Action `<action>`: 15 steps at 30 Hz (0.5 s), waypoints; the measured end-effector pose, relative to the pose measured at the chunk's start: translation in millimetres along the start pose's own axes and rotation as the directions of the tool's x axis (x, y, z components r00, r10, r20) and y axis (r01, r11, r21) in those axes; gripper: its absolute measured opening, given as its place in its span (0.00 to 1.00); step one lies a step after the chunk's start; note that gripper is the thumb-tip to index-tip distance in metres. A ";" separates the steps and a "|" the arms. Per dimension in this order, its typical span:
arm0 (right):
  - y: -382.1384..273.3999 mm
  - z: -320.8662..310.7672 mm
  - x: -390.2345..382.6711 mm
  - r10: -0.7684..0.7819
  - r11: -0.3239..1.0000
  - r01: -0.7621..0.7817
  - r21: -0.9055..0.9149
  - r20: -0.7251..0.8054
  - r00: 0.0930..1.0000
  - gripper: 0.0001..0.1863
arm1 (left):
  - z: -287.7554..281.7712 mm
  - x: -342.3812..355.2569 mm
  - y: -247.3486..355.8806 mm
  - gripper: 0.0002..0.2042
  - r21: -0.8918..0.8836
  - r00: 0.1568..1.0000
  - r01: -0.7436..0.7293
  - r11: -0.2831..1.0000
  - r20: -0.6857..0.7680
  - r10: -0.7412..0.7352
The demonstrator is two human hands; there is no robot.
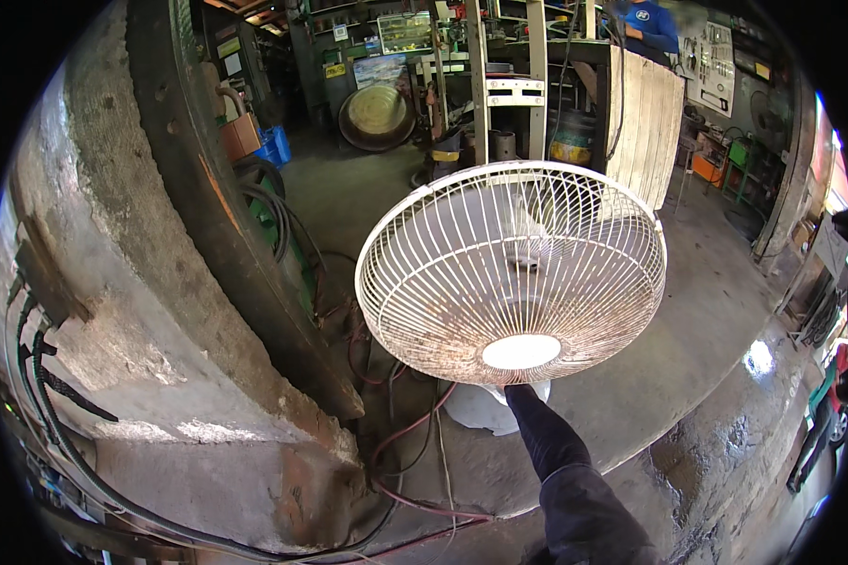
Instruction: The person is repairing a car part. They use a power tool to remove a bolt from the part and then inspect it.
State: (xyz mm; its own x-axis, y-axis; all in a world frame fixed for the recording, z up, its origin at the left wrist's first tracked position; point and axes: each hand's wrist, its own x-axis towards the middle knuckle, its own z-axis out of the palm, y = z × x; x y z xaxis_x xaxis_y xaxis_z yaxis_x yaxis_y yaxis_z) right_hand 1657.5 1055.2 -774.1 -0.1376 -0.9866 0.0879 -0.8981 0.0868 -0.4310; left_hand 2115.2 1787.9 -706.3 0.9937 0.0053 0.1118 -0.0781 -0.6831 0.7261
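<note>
A white fan (521, 353) with a wide wire cage stands in front of me, its cage rust-stained around the plain round centre cap. Part of its pale base (481, 411) shows beneath the cage. My right arm (556, 447), in a dark sleeve, reaches up from the lower edge to the underside of the cage. The cage's lower rim hides my right hand, so I cannot see its fingers or what they touch. My left hand is out of sight.
Red hose (400, 435) and dark cables lie on the floor left of the fan. A rough concrete pillar (141, 254) rises at the left. Behind are a large round pan (377, 115), a wooden panel (645, 122) and a person in blue (652, 28).
</note>
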 end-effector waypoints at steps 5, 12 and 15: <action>2.7 8.3 -4.2 -0.018 0.999 0.018 0.029 -0.004 1.000 0.34 | 8.2 -2.0 8.9 0.18 -0.035 1.000 0.009 0.999 -0.006 -0.009; 7.2 20.2 -20.2 -0.100 0.978 0.115 0.176 -0.093 0.991 0.34 | 3.1 3.9 26.2 0.18 -0.064 1.000 -0.005 0.998 0.026 0.007; 5.6 0.4 -67.8 -0.133 0.985 0.110 -0.136 -0.175 0.976 0.35 | -15.1 21.1 50.4 0.18 -0.079 0.996 -0.031 0.996 0.075 0.037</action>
State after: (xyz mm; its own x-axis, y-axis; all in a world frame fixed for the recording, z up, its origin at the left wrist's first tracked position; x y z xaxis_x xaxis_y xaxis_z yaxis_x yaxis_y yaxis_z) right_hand 1662.0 1122.5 -782.9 -0.0877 -0.9499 0.2999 -0.9563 -0.0040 -0.2924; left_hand 2131.0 1764.6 -657.0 0.9933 -0.0749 0.0875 -0.1151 -0.6232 0.7735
